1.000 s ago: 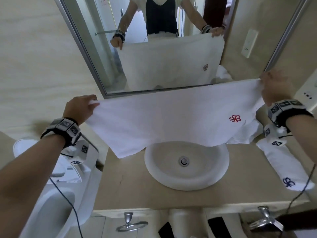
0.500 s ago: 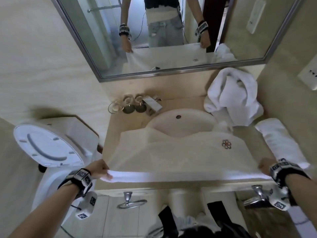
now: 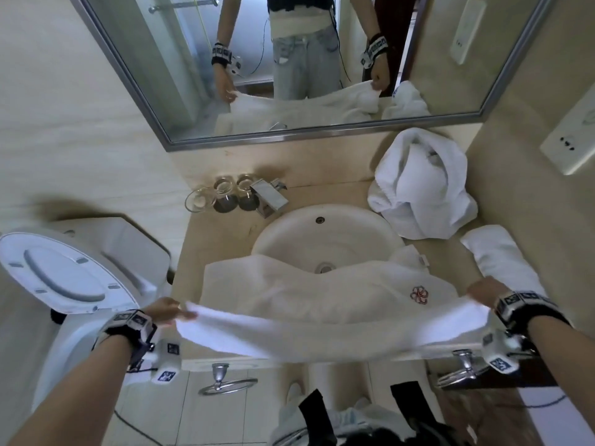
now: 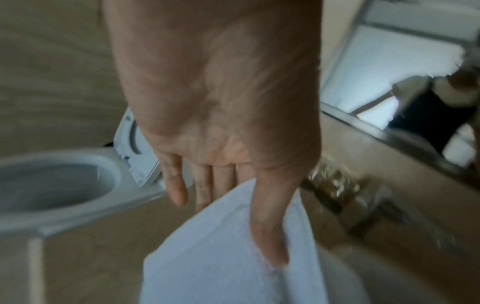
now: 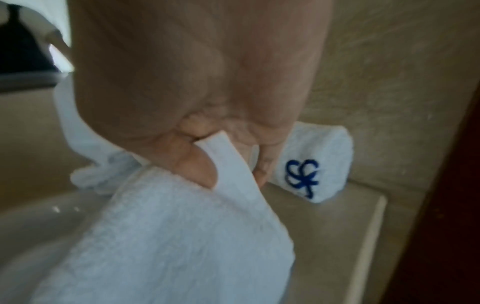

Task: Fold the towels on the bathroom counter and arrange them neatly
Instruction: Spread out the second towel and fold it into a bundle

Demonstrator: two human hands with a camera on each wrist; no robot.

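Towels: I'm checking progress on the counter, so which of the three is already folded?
The folded towel with the blue emblem, by the right wall. The red-emblem towel is held spread over the sink; the third towel lies crumpled.

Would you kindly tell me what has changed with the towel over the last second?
The white towel with the red flower emblem came down from mirror height onto the counter and sink; both hands brought its near edge to the counter's front. Both grips, crumpled towel and rolled towel unchanged.
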